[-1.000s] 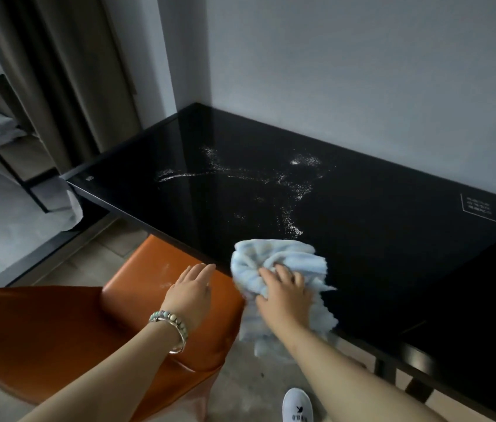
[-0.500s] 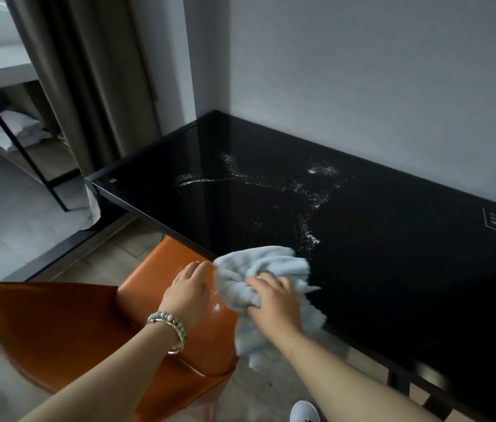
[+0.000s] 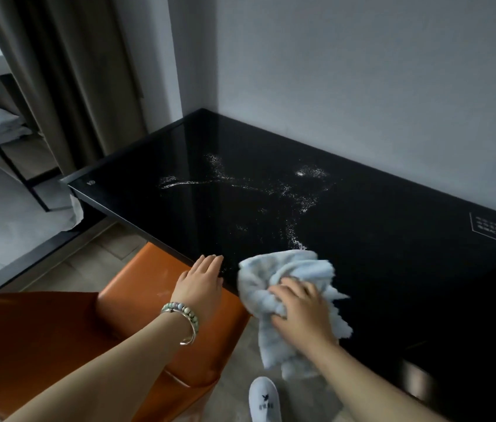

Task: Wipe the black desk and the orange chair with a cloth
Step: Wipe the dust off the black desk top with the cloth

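- The desk (image 3: 393,269) runs along the wall, its long axis left to right, its near edge slanting across in front of the person.
- The chair (image 3: 42,345) stands at that edge, its seat partly tucked under the desk; a few pale marks show on the seat.
- A white powdery spill (image 3: 310,172) streaks the middle of the desk, mostly left to right, with one branch running down toward the person.
- The cloth (image 3: 274,275) sits bunched on the near edge, part of it hanging below. The branch's tip lies just beyond the cloth's far side, so the spill is forward of it and to the left.
- The right hand (image 3: 304,315) grasps the cloth, fingers curled into it, and is the nearer hand to the spill; a push away from the body looks like the likely first stroke.
- The left hand (image 3: 202,284) lies released, fingers straight, fingertips at the desk's edge above the seat; whether it presses down I cannot tell.
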A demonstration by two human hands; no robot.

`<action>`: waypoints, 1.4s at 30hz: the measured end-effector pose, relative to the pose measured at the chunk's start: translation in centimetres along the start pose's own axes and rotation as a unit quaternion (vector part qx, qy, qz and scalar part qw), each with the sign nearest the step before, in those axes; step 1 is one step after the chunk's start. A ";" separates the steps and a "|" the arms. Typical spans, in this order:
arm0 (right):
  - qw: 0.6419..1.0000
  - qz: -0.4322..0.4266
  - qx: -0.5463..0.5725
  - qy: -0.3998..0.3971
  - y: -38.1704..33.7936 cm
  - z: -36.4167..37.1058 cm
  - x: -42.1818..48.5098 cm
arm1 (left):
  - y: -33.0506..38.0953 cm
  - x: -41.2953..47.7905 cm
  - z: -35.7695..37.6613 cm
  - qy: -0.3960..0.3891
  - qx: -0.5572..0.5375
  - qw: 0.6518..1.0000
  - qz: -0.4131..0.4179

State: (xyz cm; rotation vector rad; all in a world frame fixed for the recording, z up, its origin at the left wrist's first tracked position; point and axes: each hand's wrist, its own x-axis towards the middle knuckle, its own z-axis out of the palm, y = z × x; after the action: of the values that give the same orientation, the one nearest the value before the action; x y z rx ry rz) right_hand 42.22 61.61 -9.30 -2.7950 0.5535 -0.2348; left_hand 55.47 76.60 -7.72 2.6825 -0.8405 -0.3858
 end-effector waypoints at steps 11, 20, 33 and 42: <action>0.954 0.290 -0.068 -0.043 7.4 -2.5 7.9 | 1.0 5.5 0.8 0.010 0.001 0.996 -0.084; 0.988 0.118 -0.095 0.010 8.6 -1.0 10.7 | -0.4 7.4 1.2 0.038 0.027 0.984 -0.169; 0.996 0.058 -0.070 0.010 0.2 1.6 9.9 | -3.9 6.3 -1.3 -0.013 0.069 0.994 -0.087; 0.976 0.202 -0.070 -0.029 -5.7 3.0 8.0 | -9.3 4.3 -2.7 -0.019 0.031 0.997 -0.070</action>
State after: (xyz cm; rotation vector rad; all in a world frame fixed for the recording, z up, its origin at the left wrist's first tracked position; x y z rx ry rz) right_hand 52.17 64.22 -9.60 -2.7276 1.1422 -0.0294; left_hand 64.52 81.84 -9.31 2.8096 -0.6871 -0.4500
